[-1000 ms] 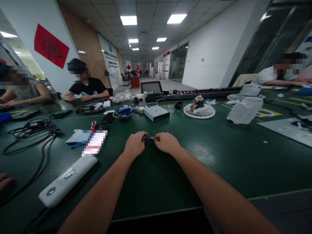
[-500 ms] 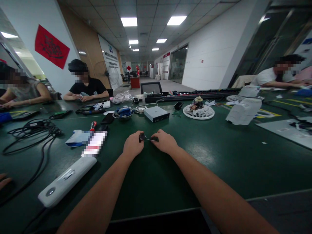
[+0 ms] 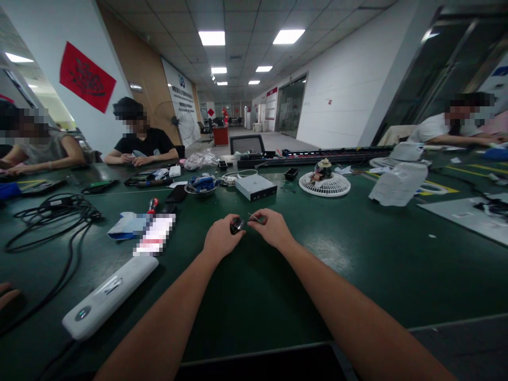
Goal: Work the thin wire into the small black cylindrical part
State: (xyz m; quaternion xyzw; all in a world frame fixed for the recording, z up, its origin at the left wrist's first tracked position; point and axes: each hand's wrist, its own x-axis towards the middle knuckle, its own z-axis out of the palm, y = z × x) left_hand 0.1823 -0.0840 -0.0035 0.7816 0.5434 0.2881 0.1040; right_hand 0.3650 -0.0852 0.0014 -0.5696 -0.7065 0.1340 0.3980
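Over the middle of the green table (image 3: pixel 369 254), my left hand (image 3: pixel 223 237) is closed on a small dark, shiny part (image 3: pixel 237 226). Facing it across a narrow gap, my right hand (image 3: pixel 272 227) pinches a small thin piece (image 3: pixel 255 217) that points toward the left hand. Both items are too small to name. Beyond the hands lies a grey metal box with a black front (image 3: pixel 256 187). A bowl holding blue material (image 3: pixel 201 183) is to its left.
A white power bank-like device (image 3: pixel 111 296), a lit phone (image 3: pixel 155 235), a red screwdriver (image 3: pixel 153 205) and coiled black cables (image 3: pixel 59 206) lie left. A white fan grille (image 3: pixel 324 183) is back right. People sit at both sides; another hand (image 3: pixel 8 295) shows far left.
My hands have turned and come apart slightly. The thin piece in my right hand now tilts upward, and the dark part in my left hand shows a shiny face.
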